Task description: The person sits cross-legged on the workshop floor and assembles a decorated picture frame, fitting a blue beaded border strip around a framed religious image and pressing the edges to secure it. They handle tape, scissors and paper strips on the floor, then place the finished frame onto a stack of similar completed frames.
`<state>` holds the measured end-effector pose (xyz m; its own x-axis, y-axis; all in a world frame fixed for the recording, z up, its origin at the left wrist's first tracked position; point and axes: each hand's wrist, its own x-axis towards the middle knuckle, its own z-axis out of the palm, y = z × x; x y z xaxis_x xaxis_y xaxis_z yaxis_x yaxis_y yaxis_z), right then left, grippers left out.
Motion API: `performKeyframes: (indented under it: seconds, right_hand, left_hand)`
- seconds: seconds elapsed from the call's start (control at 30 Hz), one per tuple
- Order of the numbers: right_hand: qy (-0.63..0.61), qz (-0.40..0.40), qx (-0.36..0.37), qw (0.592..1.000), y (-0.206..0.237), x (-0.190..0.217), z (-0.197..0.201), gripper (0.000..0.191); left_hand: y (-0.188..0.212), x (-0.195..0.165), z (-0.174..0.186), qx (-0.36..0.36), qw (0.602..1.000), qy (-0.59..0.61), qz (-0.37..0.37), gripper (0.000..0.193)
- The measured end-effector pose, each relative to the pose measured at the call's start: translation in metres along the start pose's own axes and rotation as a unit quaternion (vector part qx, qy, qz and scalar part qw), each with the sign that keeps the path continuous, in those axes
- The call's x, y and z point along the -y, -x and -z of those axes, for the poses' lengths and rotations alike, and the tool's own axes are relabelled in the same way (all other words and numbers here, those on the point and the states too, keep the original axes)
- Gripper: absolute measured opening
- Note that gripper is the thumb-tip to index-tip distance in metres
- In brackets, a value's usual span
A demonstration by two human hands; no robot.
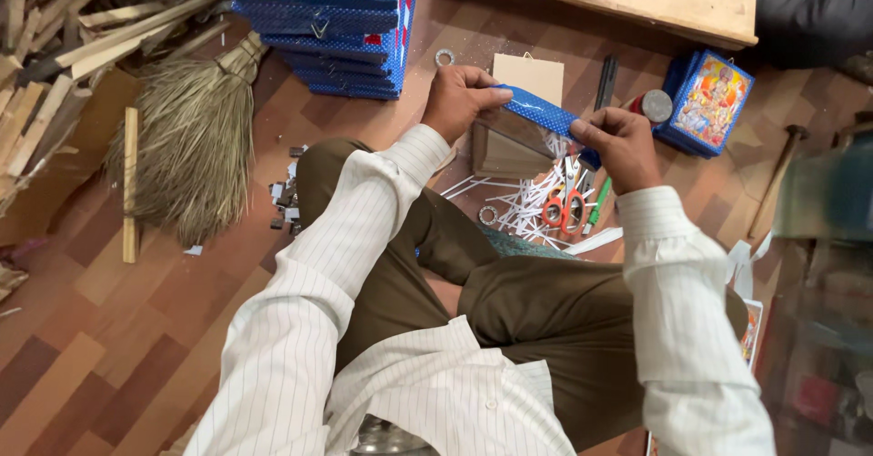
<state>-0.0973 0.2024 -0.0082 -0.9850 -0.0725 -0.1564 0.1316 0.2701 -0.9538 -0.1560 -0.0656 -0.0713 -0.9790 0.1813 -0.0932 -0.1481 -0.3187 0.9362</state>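
Gripping blue strip [543, 110], far end hidden

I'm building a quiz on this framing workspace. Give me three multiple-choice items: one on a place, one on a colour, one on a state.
1. Where is the broom?
A. left of the person's legs
B. on the wooden board
C. on the frame stack

2. What colour are the scissors' handles?
A. blue
B. orange-red
C. black

3. How is the blue strip held?
A. lying loose
B. left hand only
C. between both hands

Answers:
1 A, it lies on the floor at left.
2 B, they look orange-red.
3 C, left hand and right hand each pinch an end.
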Motion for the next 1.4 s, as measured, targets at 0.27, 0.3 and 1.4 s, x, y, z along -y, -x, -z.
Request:
performKeyframes:
  seconds: [0.27, 0.3, 1.4]
  right_hand:
    - [-0.097, -0.038, -0.038, 0.994, -0.006, -0.019, -0.004, 0.012]
    - [-0.108, -0.037, -0.036, 0.993, -0.006, -0.019, -0.004, 0.012]
    - [0.131, 0.081, -0.025, 0.988, -0.036, 0.024, -0.055, 0.027]
  left_hand:
    - [0.004, 0.006, -0.014, -0.076, 0.997, 0.023, -0.005, 0.014]
    - [0.004, 0.006, -0.016, -0.084, 0.996, 0.021, -0.002, 0.015]
    - [0.011, 0.000, -0.020, -0.140, 0.984, -0.068, -0.090, 0.026]
